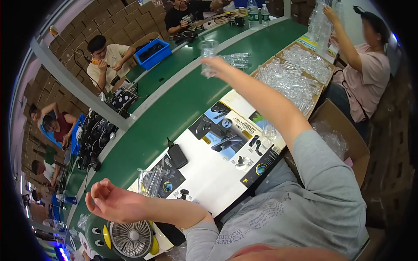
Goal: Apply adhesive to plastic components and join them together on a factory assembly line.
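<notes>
- Fingers of the left hand [111, 203] loosely curled, slightly apart, nothing in them; raised beyond the left edge of the printed board [204, 174].
- Close to that hand, a round fan [134, 235]; could get bumped if the wrist drops.
- By the board's left edge, a stack of clear trays [150, 182]; could be swept off by a low swing of the left forearm.
- Near the board's far edge, a black box [177, 155] lying flat.
- Fingers of the right hand [220, 67] seemingly pinching a clear plastic tray [209, 47] over the grey rail [188, 71]; exact hold too blurred to tell. Could slip from a grip on slick, thin plastic.
- Just right of it, loose trays [237, 60] beside the rail; could scatter if nudged.
- Beyond the board's far right corner, heaped trays [287, 85]; could tangle or slide if pulled carelessly.
</notes>
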